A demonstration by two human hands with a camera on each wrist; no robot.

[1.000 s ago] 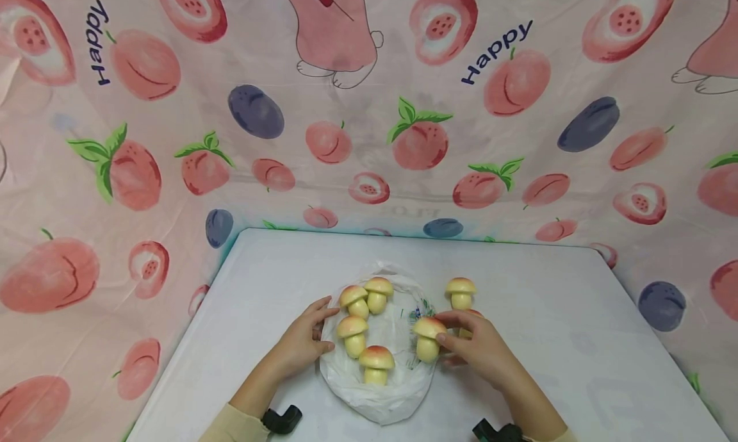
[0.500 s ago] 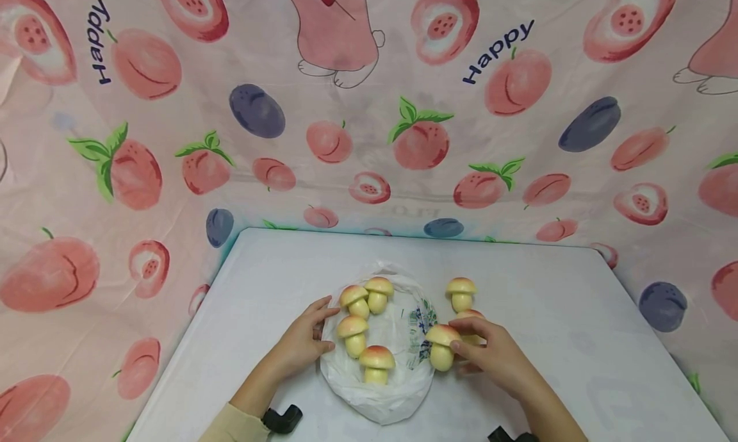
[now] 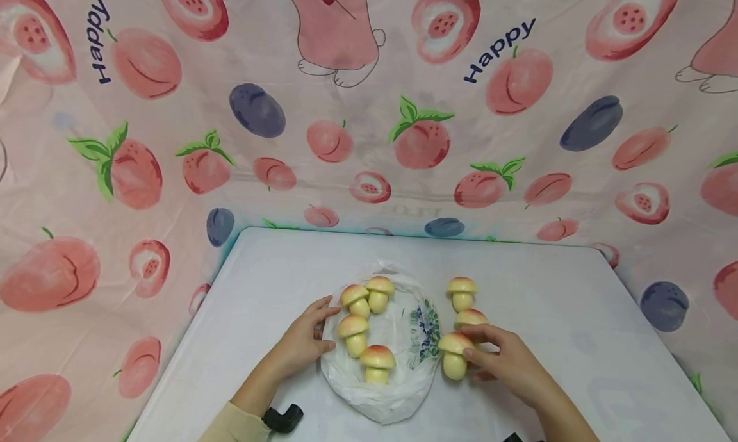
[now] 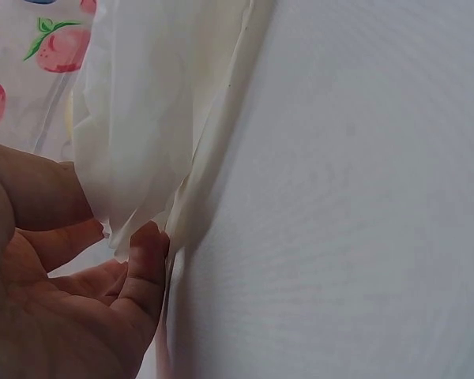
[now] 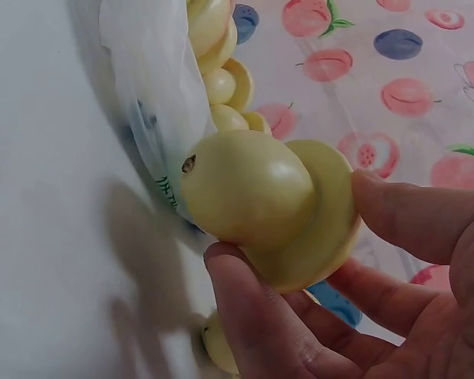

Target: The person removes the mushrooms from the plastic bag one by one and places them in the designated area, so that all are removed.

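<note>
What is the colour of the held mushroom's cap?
The cap is yellow, tinted orange-red on top; the head view shows it best.

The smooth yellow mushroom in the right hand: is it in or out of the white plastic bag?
Out: the head view shows the mushroom past the right edge of the bag.

"happy" (image 3: 500,50) twice on fruit-print cloth (image 3: 357,106); blue-green lettering (image 3: 425,332) on white bag (image 3: 383,405) unreadable.

Place: screened-off work spot, room type unclear | fruit-print sheet (image 3: 369,109) behind | white table (image 3: 571,320)
</note>
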